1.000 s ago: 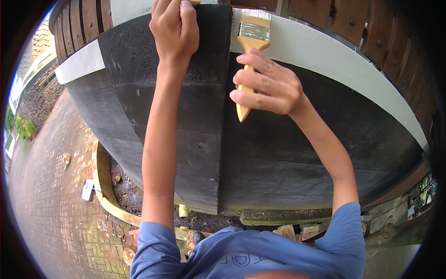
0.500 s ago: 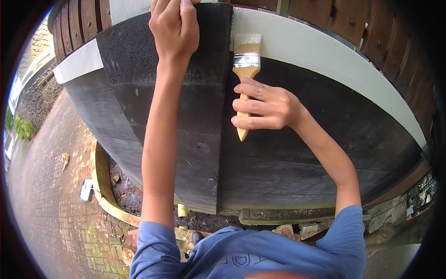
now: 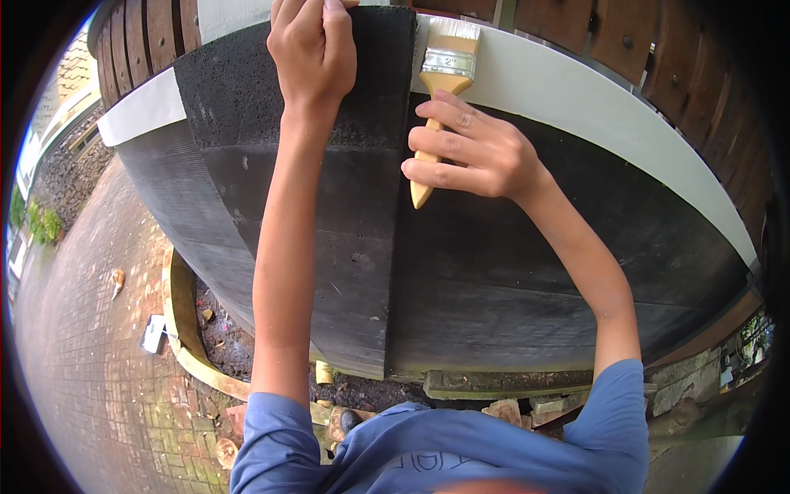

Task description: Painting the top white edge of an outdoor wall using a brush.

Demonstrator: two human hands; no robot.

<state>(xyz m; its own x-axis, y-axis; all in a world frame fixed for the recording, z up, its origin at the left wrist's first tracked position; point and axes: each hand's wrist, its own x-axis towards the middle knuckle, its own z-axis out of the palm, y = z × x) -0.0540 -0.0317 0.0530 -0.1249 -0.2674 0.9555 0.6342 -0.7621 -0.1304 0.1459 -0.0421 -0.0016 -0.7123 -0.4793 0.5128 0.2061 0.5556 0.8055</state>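
Observation:
My right hand is closed round the pale wooden handle of a flat paintbrush. The brush points upward, its white-tipped bristles lying over the white band along the top of the dark wall. My left hand is curled closed at the top of the rough black pillar, left of the brush. Its fingertips run to the frame's upper edge, and whatever they grip is hidden.
Brown wooden fence slats rise above the white band. Below left, a curved low curb encloses dark soil beside brick paving. On the paving are a white box-like object and a small orange-and-white shape. Stone blocks lie near the wall's foot.
My right hand and the paintbrush have moved upward along the white band, and the brush now leans slightly to the right. The left hand stays in nearly the same place.

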